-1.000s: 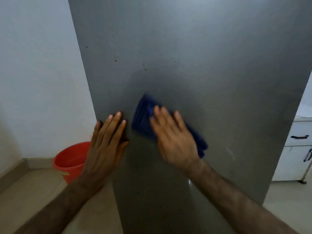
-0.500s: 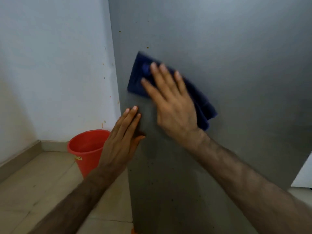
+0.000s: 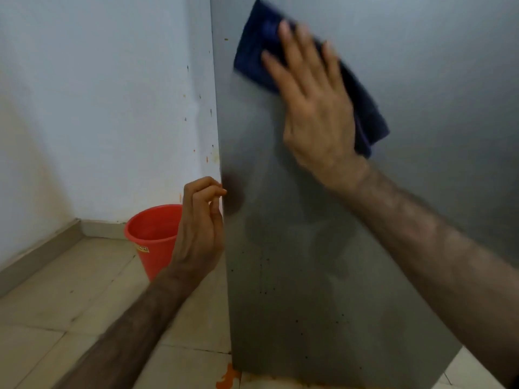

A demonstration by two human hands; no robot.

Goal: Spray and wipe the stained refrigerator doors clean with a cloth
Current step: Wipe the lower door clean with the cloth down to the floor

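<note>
A pale wall [image 3: 98,108] meets a tiled floor [image 3: 70,304] in the corner, and the grey refrigerator door [image 3: 323,276] stands out from it, its left edge running straight up and down. A red bucket [image 3: 151,234] sits on the floor to the left of that edge, against the wall.

The right hand [image 3: 314,113] lies flat and spread on a dark blue cloth [image 3: 365,119], pressing it against the door high up, near the left edge; it pins the cloth with the open palm instead of closing around it. The cloth's long side slants down and to the right from under the fingers. The left hand [image 3: 200,220] is lower, fingers curled at the door's left edge and holding nothing (whether it actually touches the edge I cannot tell).

Dark specks dot the door well below the cloth, toward the bottom, and orange spots mark the wall beside the edge and the floor at the door's foot. So the remaining dirt lies straight down from the wiping hand, which I judge is the one to take the next strokes downward.
</note>
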